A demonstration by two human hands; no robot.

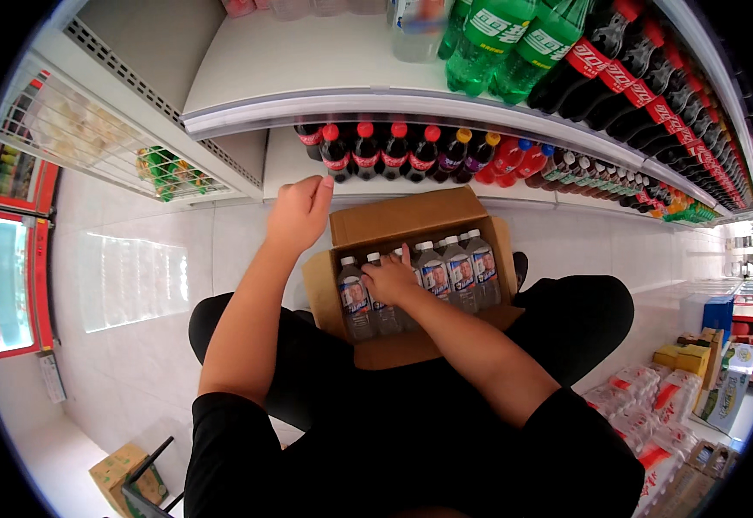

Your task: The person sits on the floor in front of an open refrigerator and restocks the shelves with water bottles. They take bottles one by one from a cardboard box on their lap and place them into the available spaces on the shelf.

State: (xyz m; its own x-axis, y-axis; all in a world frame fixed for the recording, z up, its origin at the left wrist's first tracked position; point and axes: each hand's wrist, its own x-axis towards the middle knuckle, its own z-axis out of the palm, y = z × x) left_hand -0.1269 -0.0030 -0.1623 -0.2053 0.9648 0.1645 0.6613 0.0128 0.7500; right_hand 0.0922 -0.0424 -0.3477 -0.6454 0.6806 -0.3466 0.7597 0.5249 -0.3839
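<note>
My left hand [300,212] is raised in front of the lower shelf, its fingers curled into a fist with no object showing in it. Close beyond it stand red-capped cola bottles [364,154]. My right hand [390,280] reaches into an open cardboard box [408,217] on the floor between my knees. Its fingers rest among the white-capped tops of clear plastic bottles [355,298], which bear blue printed labels. Several of them stand upright in the box. Whether the right fingers grip a bottle is hidden.
An upper shelf [298,71] overhangs the lower one and holds large green soda bottles [496,39] and cola bottles [641,84]. Shrink-wrapped drink packs [654,401] are stacked behind on the right. A red-framed cooler [43,285] stands left, and a carton [124,476] lower left.
</note>
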